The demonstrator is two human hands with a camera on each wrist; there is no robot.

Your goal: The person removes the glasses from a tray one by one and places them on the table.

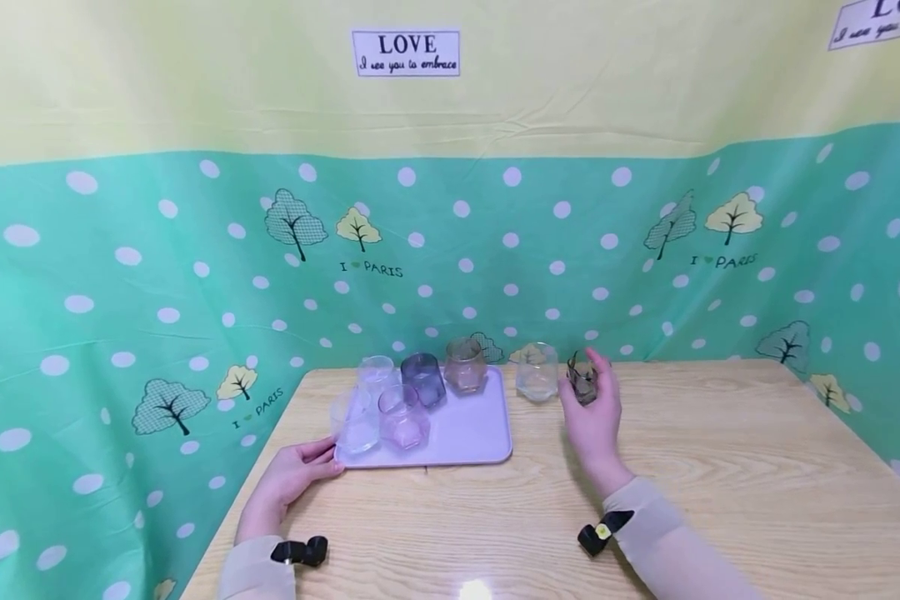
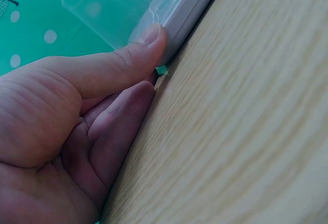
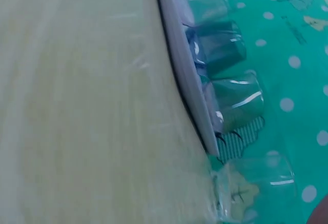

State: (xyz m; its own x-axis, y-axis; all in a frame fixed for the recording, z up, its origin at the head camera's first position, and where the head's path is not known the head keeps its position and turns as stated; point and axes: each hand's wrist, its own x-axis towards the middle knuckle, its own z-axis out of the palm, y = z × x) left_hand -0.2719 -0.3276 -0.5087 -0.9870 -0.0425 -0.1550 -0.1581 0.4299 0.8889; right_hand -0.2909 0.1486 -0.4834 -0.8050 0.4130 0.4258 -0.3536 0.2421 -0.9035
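Note:
My left hand grips the near left corner of a lilac tray; in the left wrist view the thumb lies on its rim, with the other fingers curled below. Several faceted drinking glasses stand on the tray: a pink glass, a dark grey glass, a brownish glass and clear ones at the left. Right of the tray, my right hand holds a dark brown glass between thumb and fingers. Beside it a clear glass stands on the table.
The wooden table reaches back to a green dotted curtain, close behind the glasses. Each wrist wears a black strap with a small camera. A bright reflection lies near the table's front.

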